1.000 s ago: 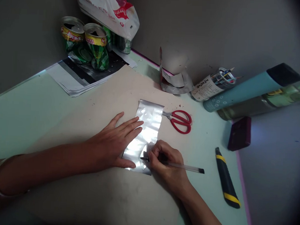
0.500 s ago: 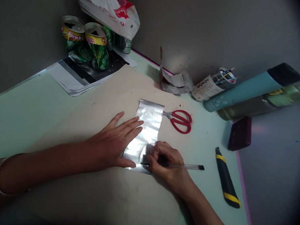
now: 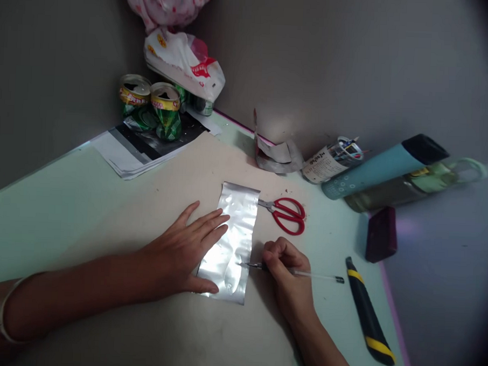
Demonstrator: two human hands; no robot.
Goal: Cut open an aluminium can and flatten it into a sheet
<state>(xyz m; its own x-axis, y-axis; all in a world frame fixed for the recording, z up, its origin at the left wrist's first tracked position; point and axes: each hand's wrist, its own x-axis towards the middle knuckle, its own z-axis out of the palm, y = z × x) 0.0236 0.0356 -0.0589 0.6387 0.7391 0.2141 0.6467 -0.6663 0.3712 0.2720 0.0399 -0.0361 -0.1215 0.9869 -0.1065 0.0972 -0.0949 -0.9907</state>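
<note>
A shiny rectangle of thin sheet metal (image 3: 238, 215) lies on the beige board (image 3: 179, 175), with a curved line visible near its lower end. Spread flat, my left hand (image 3: 188, 245) presses the sheet's left side, thumb at the bottom and fingertips on the surface. My right hand (image 3: 288, 271) pinches a clear pen (image 3: 321, 276) and is just right of the sheet. The pen's tip points left over the sheet's right edge; whether it touches, I cannot tell. Red-handled scissors (image 3: 289, 215) lie beyond, their blades partly under the sheet.
Two crushed green cans (image 3: 168, 120) stand on papers (image 3: 123, 164) at the back left, beside a plastic bag (image 3: 188, 62). Cut metal scraps (image 3: 279, 155), a pen cup (image 3: 326, 162), a blue bottle (image 3: 370, 167) and a dark box (image 3: 382, 235) line the back right. A utility knife (image 3: 370, 312) lies at the right.
My right hand with the pen has moved right, off the sheet's lower part, uncovering the curved line. My left hand stays on the sheet. The camera view has tilted upward.
</note>
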